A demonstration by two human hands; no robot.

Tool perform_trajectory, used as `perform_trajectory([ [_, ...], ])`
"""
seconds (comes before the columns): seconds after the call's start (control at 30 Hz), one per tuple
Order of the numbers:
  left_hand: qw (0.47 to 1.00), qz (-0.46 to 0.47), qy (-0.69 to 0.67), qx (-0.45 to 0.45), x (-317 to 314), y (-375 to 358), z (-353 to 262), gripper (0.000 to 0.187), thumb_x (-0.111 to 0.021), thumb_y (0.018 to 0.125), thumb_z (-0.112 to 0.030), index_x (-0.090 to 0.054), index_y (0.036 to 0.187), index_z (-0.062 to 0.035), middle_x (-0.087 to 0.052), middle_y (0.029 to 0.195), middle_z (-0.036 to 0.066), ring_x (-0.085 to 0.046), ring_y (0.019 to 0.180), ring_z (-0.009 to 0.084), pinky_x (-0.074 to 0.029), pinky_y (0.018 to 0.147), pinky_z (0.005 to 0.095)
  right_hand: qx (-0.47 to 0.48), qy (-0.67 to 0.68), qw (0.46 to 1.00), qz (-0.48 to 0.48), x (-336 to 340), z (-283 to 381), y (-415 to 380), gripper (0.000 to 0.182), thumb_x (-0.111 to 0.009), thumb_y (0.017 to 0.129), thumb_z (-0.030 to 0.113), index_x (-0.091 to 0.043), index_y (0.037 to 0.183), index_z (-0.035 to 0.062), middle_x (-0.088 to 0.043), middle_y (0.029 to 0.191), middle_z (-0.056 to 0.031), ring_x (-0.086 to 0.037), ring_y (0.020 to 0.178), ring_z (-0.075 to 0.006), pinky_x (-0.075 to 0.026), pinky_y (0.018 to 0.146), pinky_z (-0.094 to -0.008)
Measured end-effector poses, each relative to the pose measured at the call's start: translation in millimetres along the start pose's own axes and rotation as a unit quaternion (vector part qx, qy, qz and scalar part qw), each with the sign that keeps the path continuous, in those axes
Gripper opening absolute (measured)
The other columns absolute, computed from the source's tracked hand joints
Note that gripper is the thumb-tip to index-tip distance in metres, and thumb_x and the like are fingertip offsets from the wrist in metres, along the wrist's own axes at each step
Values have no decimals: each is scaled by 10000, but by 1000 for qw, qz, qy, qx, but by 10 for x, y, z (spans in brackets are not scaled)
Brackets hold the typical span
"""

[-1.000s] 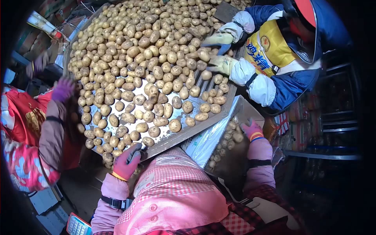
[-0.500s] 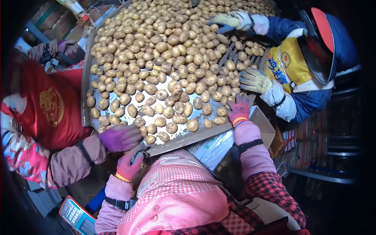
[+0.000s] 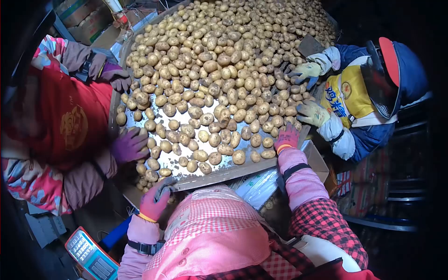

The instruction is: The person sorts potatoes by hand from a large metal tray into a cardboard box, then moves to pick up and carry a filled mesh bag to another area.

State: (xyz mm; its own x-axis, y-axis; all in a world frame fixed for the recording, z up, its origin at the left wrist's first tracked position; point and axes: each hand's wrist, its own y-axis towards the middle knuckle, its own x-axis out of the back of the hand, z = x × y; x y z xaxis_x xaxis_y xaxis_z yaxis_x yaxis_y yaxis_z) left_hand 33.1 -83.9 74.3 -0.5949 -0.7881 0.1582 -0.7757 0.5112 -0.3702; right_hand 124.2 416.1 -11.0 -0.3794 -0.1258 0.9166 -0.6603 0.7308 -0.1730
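My left hand [image 3: 156,199], in a pink glove with dark grey fingertips, is closed at the front left corner of the sorting table [image 3: 219,176], its fingers hooked over the metal rim. At the front right, my right hand [image 3: 288,135], in a pink glove with an orange cuff, lies with fingers stretched out against the potatoes [image 3: 268,142] beside the rim. A deep heap of potatoes [image 3: 224,51] covers the far part of the table. Nearer to me they lie loosely scattered on the shiny metal surface.
A co-worker's purple-gloved hand [image 3: 129,145] touches potatoes at the left edge; their other hand [image 3: 115,76] is farther back. On the right, another co-worker's two pale gloves [image 3: 312,113] rest by the potatoes. Below are a calculator-like scale panel [image 3: 92,254] and a cardboard box [image 3: 315,161].
The view has shifted, so the table sits lower and further right. The left co-worker's near hand has moved from the front corner to the left edge. My hands stay at the rim.
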Motion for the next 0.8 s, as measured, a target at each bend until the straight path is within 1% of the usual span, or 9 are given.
perform_trajectory([
  [0.2,1000,4,8,10,-13,2,143,386,-600,891,-87,-594,1271,-18,-683,1160,109,-645,1041,166,-492,920,307,38,71,992,96,368,-185,-128,520,-763,722,346,-646,1168,107,-424,1455,-145,-419,1328,-307,-360,1082,-411],
  [0.23,1000,6,11,1,-16,29,233,386,-606,889,-100,-599,1268,-28,-684,1154,113,-650,1039,175,-493,917,307,12,278,958,71,212,-354,-160,528,-772,723,321,-632,1178,93,-446,1428,-147,-467,1283,-291,-420,1022,-383],
  [0.3,1000,1,14,0,-33,41,299,386,-612,887,-114,-604,1265,-38,-686,1148,117,-656,1036,184,-494,914,307,-56,612,789,16,76,-478,-294,514,-779,771,249,-588,1217,80,-550,1295,-145,-597,1117,-258,-529,871,-335],
  [0.37,998,37,59,-4,-79,132,253,395,-629,880,-161,-613,1265,-76,-689,1125,121,-667,1016,210,-498,906,310,-117,904,409,37,323,-333,-422,450,-724,853,257,-570,1243,94,-616,1162,-116,-622,1047,-230,-524,852,-295],
  [0.47,992,69,107,-7,-199,241,92,419,-651,872,-215,-608,1277,-118,-676,1146,134,-662,1033,254,-503,901,338,-81,952,286,64,601,-196,-180,368,-665,910,211,-566,1248,103,-639,1084,-100,-622,1039,-192,-530,816,-260],
  [0.5,984,89,150,-27,-229,275,25,422,-655,872,-223,-606,1279,-124,-671,1158,137,-658,1045,265,-503,902,349,-84,953,285,67,644,-137,-51,368,-665,910,211,-566,1248,103,-639,1084,-100,-622,1039,-192,-530,816,-260],
  [0.67,972,116,178,-103,-355,442,-141,404,-651,880,-238,-610,1254,-90,-668,1112,174,-638,1049,321,-494,905,391,67,714,665,208,748,564,192,425,-617,916,182,-528,1320,82,-620,1127,-109,-598,1047,-204,-502,885,-280],
  [0.77,943,159,220,-191,-383,581,-9,388,-648,874,-226,-619,1231,-78,-669,1083,167,-625,1062,320,-475,936,399,213,408,888,-15,860,1268,15,534,-640,851,243,-512,1347,92,-606,1219,-189,-585,1117,-330,-463,969,-359],
  [0.8,913,158,265,-265,-405,631,-11,468,-678,834,-251,-589,1270,-107,-604,1244,146,-555,1163,359,-411,1026,464,230,446,865,-1,898,1510,24,574,-655,836,230,-490,1369,96,-612,1222,-174,-592,1123,-292,-459,970,-358],
])
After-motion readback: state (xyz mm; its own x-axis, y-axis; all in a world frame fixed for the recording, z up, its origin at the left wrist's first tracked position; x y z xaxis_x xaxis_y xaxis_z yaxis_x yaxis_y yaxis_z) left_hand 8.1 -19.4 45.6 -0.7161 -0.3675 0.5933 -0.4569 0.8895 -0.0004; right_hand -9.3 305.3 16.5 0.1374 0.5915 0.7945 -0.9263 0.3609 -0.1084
